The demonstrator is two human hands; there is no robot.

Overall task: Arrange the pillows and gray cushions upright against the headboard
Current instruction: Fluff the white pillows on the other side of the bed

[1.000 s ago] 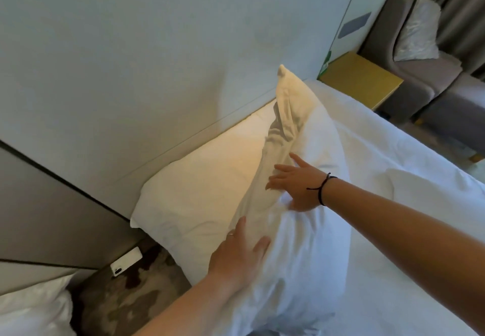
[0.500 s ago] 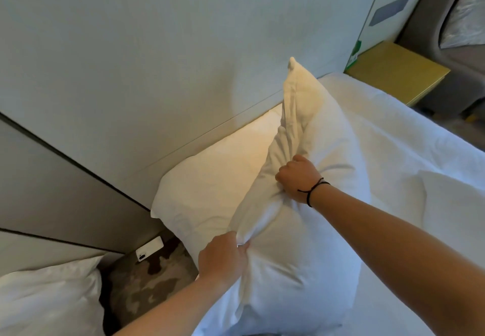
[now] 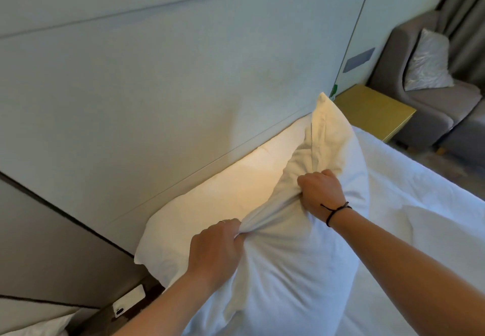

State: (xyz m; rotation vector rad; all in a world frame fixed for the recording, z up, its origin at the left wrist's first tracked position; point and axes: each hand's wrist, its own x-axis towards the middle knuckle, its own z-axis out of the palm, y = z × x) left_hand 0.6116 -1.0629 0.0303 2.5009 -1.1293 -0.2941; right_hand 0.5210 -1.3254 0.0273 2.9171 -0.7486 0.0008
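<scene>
A white pillow [image 3: 296, 264] stands on its edge on the bed, tilted toward the pale headboard [image 3: 147, 94]. My left hand [image 3: 215, 249] grips a bunch of its cover along the upper edge. My right hand [image 3: 321, 191], with a black band on the wrist, grips the same edge farther up. Behind it a second white pillow [image 3: 210, 201] lies against the base of the headboard. A light gray cushion [image 3: 427, 65] leans upright on the armchair at the far right.
The white duvet [image 3: 420, 191] covers the bed to the right. A yellow bedside table [image 3: 372, 109] stands beyond the bed, with a gray armchair [image 3: 425, 109] behind it. Another pillow's corner [image 3: 34, 327] and a white wall socket [image 3: 128, 300] show at bottom left.
A second ago both hands lay flat on the front pillow. Now they are closed on bunched fabric along its upper edge, and the pillow is pulled up more.
</scene>
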